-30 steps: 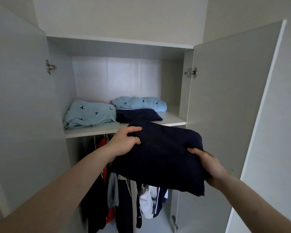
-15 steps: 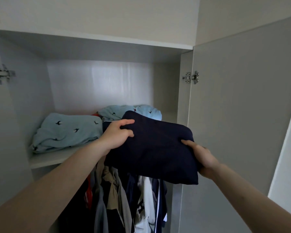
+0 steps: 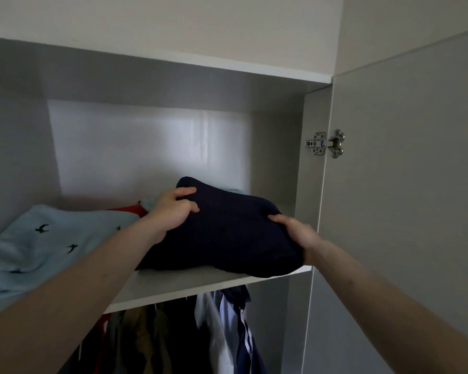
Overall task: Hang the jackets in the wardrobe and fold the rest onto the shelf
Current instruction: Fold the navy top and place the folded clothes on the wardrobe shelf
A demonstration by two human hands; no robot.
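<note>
Bundle (image 3: pixel 222 233) now down on shelf (image 3: pixel 189 286), 3 o'clock of blue top (image 3: pixel 52 247), no longer carried. Left hand (image 3: pixel 173 211) and right hand (image 3: pixel 295 233) still grip it; release due.

A silver metal hinge (image 3: pixel 326 143) sits at the upper right, its 2 plates joined across a seam. Right of the hinge stands the open grey door (image 3: pixel 405 184), plain and flat. Above and left of the hinge runs a cream wall (image 3: pixel 173 28). Far left of the hinge and lower lies a folded light blue garment with small dark birds (image 3: pixel 52 244). Between that garment and the hinge, a strip of red fabric (image 3: pixel 127 210) shows, mostly hidden.
</note>
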